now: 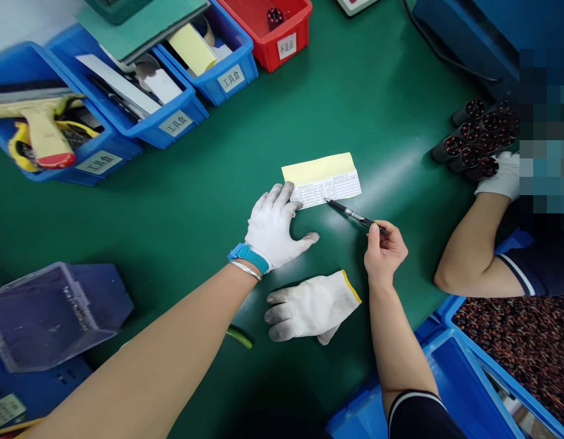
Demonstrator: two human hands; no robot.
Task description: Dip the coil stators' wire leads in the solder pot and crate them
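Note:
My left hand (pixel 275 228), in a white work glove with grey fingertips, lies with fingers spread at the lower left edge of a printed paper slip (pixel 343 187). A blue strap and a silver bangle circle that wrist. The slip sits flat, with a plain yellow band (pixel 319 167) along its far side. Bare and closed, my right hand (pixel 386 251) grips a black pen (pixel 352 213) near its rear end. The pen's tip meets or hovers over the slip's lower edge; I cannot tell which. Below my hands rests an empty white glove (pixel 311 306) with a yellow cuff.
Blue labelled bins (pixel 174 116) with tools and a red bin (pixel 286 36) line the far left. A co-worker's gloved hand (pixel 496 180) touches black cylinders (pixel 469 131) at right. Blue crates (pixel 474 378) stand lower right, a clear-walled box (pixel 57 317) at left.

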